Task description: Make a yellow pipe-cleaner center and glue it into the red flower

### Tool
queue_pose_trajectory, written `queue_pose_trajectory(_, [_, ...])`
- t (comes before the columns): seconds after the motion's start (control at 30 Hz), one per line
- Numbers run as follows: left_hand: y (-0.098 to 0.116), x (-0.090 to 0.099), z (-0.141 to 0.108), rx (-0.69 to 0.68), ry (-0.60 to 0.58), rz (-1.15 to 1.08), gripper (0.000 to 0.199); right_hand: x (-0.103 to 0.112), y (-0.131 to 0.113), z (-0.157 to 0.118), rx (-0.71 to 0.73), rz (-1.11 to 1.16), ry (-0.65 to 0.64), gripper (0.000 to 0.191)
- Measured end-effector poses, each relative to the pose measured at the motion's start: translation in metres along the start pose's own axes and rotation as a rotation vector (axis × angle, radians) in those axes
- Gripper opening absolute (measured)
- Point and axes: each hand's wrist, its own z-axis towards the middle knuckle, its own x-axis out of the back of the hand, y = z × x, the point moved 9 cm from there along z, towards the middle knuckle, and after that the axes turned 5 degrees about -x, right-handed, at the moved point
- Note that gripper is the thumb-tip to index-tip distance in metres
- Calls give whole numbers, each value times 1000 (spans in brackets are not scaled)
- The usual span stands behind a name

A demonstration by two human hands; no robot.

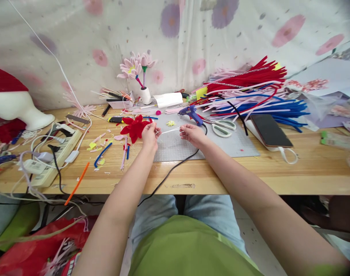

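Observation:
A thin white strand (170, 130) is stretched between my two hands over the grey cutting mat (175, 150). My left hand (150, 136) pinches one end, close beside a red fuzzy flower (133, 128). With the fingertips of my right hand (191, 134) I grip the other end. Just beyond the strand lies a small yellow fringed piece (171, 123). A blue glue gun (191, 114) rests behind my right hand, its black cable running toward the table's front edge. To the right are scissors with pale green handles (223, 129).
Bundles of red, pink and blue pipe cleaners (249, 92) are heaped at the back right, near a phone (271, 130). Pink flowers stand in a small white vase (145, 96). At left are a power strip (59, 153), tangled cables and a white mannequin head (16, 109).

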Motion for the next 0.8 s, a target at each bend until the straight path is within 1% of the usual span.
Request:
queue_pose_trajectory(0.07, [-8,-1,-6,-5,-30,136,15,-1,-4,-1,55,-88,35,18])
queue_pose_trajectory(0.13, [-14,-5,-13,-18,-87,254,16,-7,-13,-4,156,-232,41,18])
queue_pose_trajectory(0.2, [-18,-11,-19,-28,-162,335,17,-15,-22,-7,263,-373,15,19])
queue_pose_trajectory(0.27, [-20,-17,-25,-25,-226,375,18,-21,-27,-10,321,-465,-27,21])
queue_pose_trajectory(0.37, [-21,-21,-30,4,-278,403,19,-24,-28,-9,320,-524,-75,24])
queue_pose_trajectory(0.53, [-23,-27,-34,26,-337,406,18,-29,-27,-7,307,-592,-118,24])
queue_pose_trajectory(0.8, [-25,-20,-32,42,-258,441,19,-29,-25,-6,297,-574,-105,25])
